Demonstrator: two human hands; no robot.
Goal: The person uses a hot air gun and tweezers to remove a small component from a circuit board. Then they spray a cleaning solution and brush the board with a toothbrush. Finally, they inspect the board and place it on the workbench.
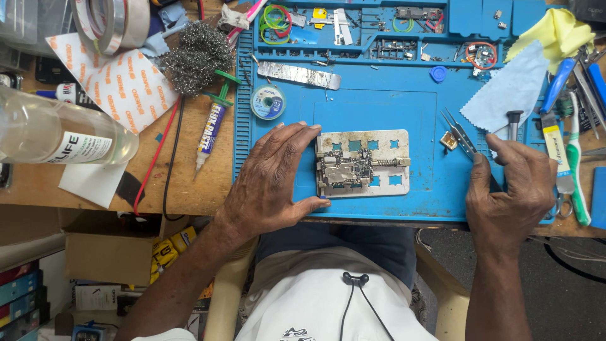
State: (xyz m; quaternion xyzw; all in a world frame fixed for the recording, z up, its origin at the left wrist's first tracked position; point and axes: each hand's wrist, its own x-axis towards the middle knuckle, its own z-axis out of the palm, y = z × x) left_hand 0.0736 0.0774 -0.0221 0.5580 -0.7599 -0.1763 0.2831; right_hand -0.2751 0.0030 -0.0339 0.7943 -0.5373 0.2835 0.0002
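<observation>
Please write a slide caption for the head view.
Left hand steadies a metal holder clamping a circuit board; right hand grips tweezers.

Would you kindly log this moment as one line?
left hand: steadies metal board holder | right hand: holds tweezers | circuit board: clamped | surface: blue mat

The scene is bright and evenly lit, with light falling from above and no harsh contrast. Shadows are soft and short: a faint one sits under the left hand (271,183) on the blue work mat (379,107), another beneath the right hand (511,189). Mild glare shows on the clear plastic bottle (60,132) and on the tape roll (110,22). The centre is sharp, so the circuit board (344,170) in its metal holder (363,163) reads crisply. Wide-angle distortion bends the desk edges, and the corners look slightly softer, especially the lower left.
</observation>
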